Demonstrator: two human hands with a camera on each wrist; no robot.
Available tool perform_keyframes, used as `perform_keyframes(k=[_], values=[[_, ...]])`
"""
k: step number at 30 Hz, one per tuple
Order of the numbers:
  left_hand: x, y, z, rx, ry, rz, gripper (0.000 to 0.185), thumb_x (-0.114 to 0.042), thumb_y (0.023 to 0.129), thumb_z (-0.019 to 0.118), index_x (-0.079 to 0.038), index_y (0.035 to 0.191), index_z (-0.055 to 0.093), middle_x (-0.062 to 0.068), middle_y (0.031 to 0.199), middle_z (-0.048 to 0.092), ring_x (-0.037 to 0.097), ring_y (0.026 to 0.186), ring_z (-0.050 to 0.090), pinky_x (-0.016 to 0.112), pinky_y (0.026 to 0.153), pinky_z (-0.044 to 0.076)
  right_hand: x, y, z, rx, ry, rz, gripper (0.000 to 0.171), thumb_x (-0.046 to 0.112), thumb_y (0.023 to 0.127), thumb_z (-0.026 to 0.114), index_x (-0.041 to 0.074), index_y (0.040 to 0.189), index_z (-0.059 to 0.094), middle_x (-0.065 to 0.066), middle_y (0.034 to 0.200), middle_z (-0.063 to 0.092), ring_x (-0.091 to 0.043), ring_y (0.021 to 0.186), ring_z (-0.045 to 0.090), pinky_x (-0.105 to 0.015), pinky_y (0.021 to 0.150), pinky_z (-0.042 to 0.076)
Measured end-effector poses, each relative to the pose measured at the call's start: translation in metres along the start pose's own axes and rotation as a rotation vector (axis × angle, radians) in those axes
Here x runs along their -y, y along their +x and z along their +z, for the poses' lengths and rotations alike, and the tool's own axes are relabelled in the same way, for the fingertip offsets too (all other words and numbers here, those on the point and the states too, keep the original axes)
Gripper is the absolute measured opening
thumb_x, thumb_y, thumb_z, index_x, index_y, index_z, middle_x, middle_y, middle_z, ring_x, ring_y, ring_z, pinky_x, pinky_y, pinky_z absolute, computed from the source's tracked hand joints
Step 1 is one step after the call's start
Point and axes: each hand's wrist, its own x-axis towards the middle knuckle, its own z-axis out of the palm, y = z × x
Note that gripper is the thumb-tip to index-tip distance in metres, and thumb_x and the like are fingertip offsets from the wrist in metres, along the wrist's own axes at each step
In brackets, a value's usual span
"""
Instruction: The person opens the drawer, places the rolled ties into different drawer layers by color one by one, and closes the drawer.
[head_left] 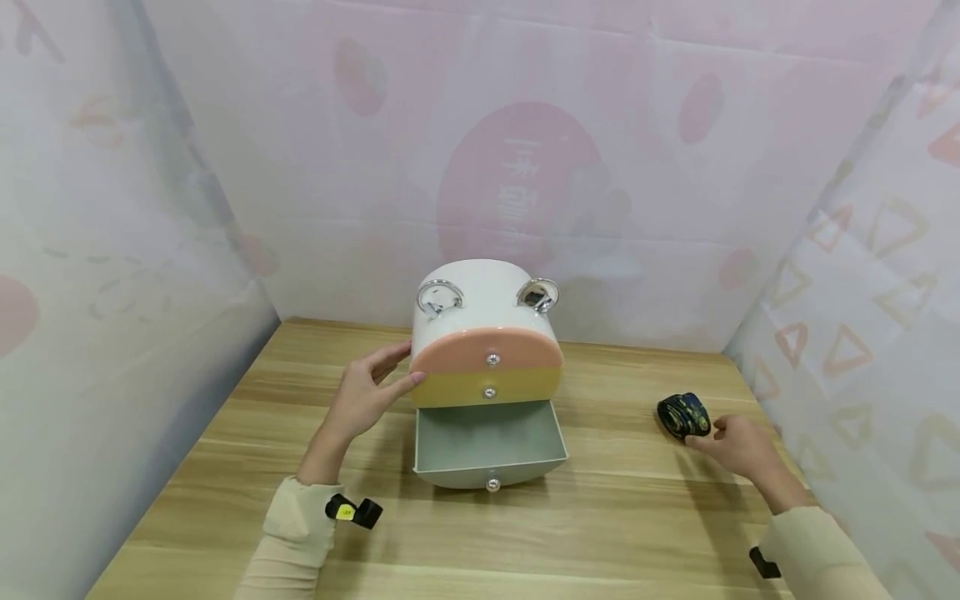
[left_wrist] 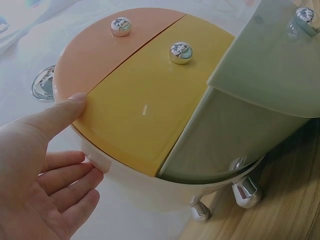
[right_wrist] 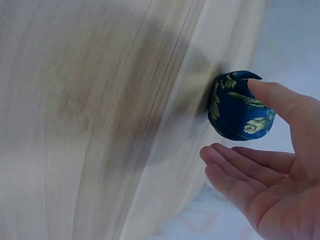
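A small rounded drawer cabinet (head_left: 480, 304) has a white body, a pink top drawer (left_wrist: 145, 30), a yellow middle drawer (left_wrist: 150, 100) and a green bottom drawer (head_left: 483, 437) pulled out, with nothing inside. My left hand (head_left: 360, 396) rests at the cabinet's left side, thumb tip on the front edge by the pink and yellow fronts, fingers loosely extended along the side. Far to the right lies a rolled-up necktie (right_wrist: 242, 107), dark blue with yellow-green leaves. Beside it is my right hand (head_left: 738, 450), its thumb tip at the roll and its other fingers spread apart below it.
Silver ring handles (head_left: 440, 297) stick up from the cabinet top, and each drawer has a round silver knob (head_left: 492, 484). Beneath everything is a wood-grain table (head_left: 622, 533). Pale printed cloth walls (head_left: 300, 167) enclose the back and both sides.
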Motion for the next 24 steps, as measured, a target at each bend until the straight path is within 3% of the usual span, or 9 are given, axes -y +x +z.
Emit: perform_keyframes(k=[2, 5, 13, 24], values=[[0.0, 0.0, 0.001, 0.001, -0.002, -0.001, 0.058, -0.03, 0.095, 0.082, -0.012, 0.146, 0.063, 0.011, 0.152, 0.062, 0.031, 0.146, 0.055, 0.047, 0.124, 0.045, 0.0, 0.004, 0.003, 0.003, 0.007, 0.023, 0.055, 0.045, 0.093, 0.077, -0.008, 0.089, 0.065, -0.017, 0.076, 0.066, -0.02, 0.066, 0.054, -0.033, 0.058, 0.049], [0.0, 0.0, 0.001, 0.002, 0.001, -0.001, 0.058, -0.029, 0.095, 0.082, -0.012, 0.147, 0.062, 0.011, 0.152, 0.062, 0.032, 0.146, 0.055, 0.047, 0.124, 0.044, 0.0, 0.01, 0.008, -0.007, 0.011, 0.049, 0.053, 0.051, 0.091, 0.078, 0.003, 0.079, 0.058, -0.005, 0.069, 0.057, -0.018, 0.063, 0.047, -0.029, 0.057, 0.039], [-0.001, -0.001, 0.003, 0.007, -0.003, 0.002, 0.058, -0.03, 0.096, 0.081, -0.013, 0.147, 0.062, 0.01, 0.152, 0.061, 0.031, 0.147, 0.055, 0.047, 0.124, 0.044, 0.001, 0.02, 0.017, -0.056, 0.016, 0.074, 0.063, 0.057, 0.087, 0.082, -0.004, 0.093, 0.067, -0.018, 0.085, 0.07, -0.027, 0.074, 0.061, -0.035, 0.062, 0.05], [-0.004, -0.001, 0.005, 0.007, 0.002, 0.001, 0.058, -0.031, 0.095, 0.082, -0.014, 0.147, 0.062, 0.009, 0.153, 0.061, 0.03, 0.147, 0.055, 0.048, 0.124, 0.044, -0.006, 0.02, 0.024, -0.13, 0.048, 0.091, 0.054, 0.049, 0.087, 0.083, -0.003, 0.088, 0.068, -0.018, 0.082, 0.071, -0.025, 0.071, 0.061, -0.032, 0.06, 0.049]])
